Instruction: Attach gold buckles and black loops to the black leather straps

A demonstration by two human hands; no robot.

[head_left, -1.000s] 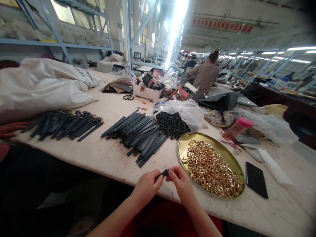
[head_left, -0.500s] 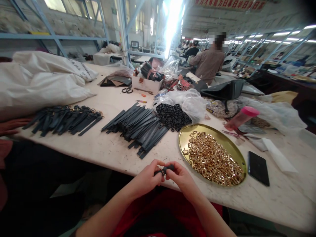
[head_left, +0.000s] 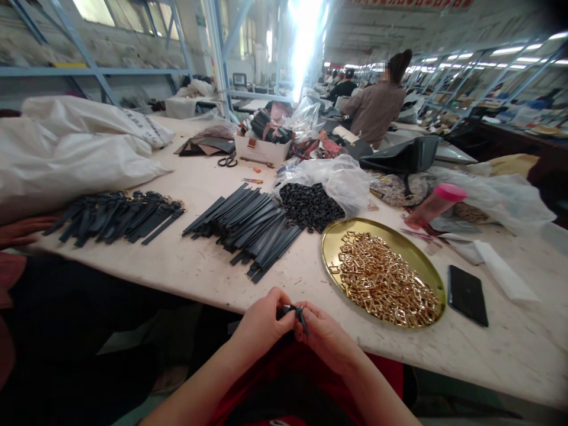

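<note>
A dark strap (head_left: 302, 320) is pinched between my two hands at the table's front edge. My left hand (head_left: 266, 319) is closed on one part of it, and my right hand (head_left: 323, 332) grips another part. Fingers cover most of the strap, and I cannot make out a buckle on it now. Beyond my hands lies a pile of dark flat straps (head_left: 248, 228). Small black loops (head_left: 310, 206) spill from a clear plastic bag (head_left: 344, 180). To the right, gold buckles (head_left: 388, 281) are heaped on a round golden tray (head_left: 331, 236).
Straps with gold fittings (head_left: 115, 216) lie at left, near a large white sack (head_left: 75, 148) and another person's hand (head_left: 26, 229). A phone (head_left: 467, 294) and a pink-lidded container (head_left: 435, 206) are at right. Scissors (head_left: 228, 161) lie by a white box (head_left: 261, 151).
My fingers have shifted on the strap, and its right part now points downward rather than lying level. The gold piece seen between my hands before is out of sight.
</note>
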